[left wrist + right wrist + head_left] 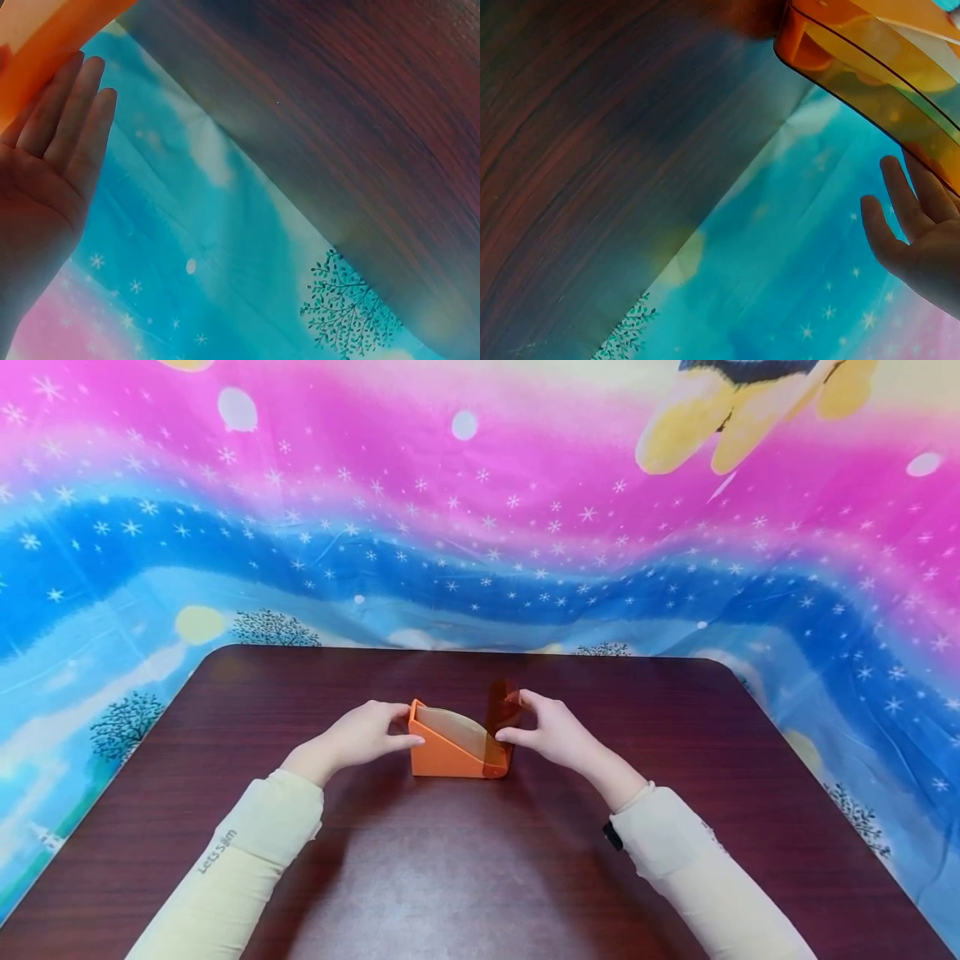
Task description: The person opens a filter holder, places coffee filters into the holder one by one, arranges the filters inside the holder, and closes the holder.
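Note:
An orange box (448,758) stands near the middle of the dark wood table. Its see-through orange lid (500,708) is swung up at the right end, and a pale rounded sheet or insert (454,727) shows inside. My left hand (358,739) grips the tall left end, thumb at the front and fingers behind. With thumb and fingers, my right hand (558,735) pinches the raised lid. The left wrist view catches only a blurred orange corner of the box (64,45) over the fingers. In the right wrist view the clear lid (870,94) spreads above the fingers.
The brown tabletop (450,860) has rounded far corners. Behind it hangs a pink and blue cloth (480,552) printed with snowflakes and trees, which also drops past the table's sides. Both forearms in cream sleeves (247,852) reach in from the near edge.

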{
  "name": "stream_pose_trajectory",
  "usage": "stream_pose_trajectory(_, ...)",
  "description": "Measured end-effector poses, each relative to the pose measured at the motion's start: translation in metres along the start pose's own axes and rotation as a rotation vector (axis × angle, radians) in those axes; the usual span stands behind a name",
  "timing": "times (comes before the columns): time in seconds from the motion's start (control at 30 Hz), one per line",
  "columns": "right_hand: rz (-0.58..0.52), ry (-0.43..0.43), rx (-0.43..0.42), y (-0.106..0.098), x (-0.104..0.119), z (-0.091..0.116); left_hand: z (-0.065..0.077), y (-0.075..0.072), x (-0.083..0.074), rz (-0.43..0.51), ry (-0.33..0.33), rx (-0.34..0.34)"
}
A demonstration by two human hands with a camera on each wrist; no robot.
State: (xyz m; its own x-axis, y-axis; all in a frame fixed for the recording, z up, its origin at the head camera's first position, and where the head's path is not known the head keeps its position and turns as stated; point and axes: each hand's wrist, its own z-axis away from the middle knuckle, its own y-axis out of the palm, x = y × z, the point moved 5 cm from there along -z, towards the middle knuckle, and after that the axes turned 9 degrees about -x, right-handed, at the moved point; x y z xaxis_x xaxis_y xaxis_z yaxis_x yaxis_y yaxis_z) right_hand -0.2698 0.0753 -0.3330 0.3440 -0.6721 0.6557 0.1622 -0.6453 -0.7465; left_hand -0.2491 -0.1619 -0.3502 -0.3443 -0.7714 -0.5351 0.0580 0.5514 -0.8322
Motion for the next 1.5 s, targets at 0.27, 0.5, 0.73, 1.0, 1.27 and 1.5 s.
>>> stream_pose_trajectory(0.27, 0.024, 0.013, 0.035, 0.015, 0.006, -0.004, 0.000, 0.002, 0.002, 0.014, -0.002, 0.015)
stream_pose_trajectory(0.5, 0.058, -0.004, 0.046, 0.023, 0.010, -0.006, 0.001, 0.002, 0.002, 0.027, -0.001, 0.021)
stream_pose_trajectory(0.73, 0.097, -0.009, 0.038, 0.028, 0.010, -0.006, 0.001, 0.003, 0.002, 0.030, 0.000, 0.020)
stream_pose_trajectory(1.0, 0.149, -0.033, 0.028, 0.035, 0.012, -0.008, 0.001, 0.004, 0.005, 0.033, 0.000, 0.022)
stream_pose_trajectory(1.27, 0.182, -0.082, 0.015, 0.040, 0.017, -0.008, 0.001, 0.004, 0.004, 0.032, 0.003, 0.021)
stream_pose_trajectory(1.5, 0.206, -0.095, 0.007, 0.043, 0.018, -0.009, 0.002, 0.004, 0.004, 0.023, 0.003, 0.019)
